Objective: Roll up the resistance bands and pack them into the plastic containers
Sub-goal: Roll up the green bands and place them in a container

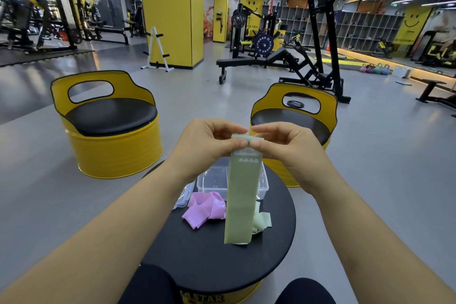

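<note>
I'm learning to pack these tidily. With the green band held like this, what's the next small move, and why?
Probably fold the top edge of the green band over to start the roll: the left hand and right hand pinch that end, the rest hangs flat and unrolled, and the clear container waits open below.

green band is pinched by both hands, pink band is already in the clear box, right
Not the pink band: head view shows it loose on the table beside the clear box. Left hand and right hand do pinch the green band.
</note>
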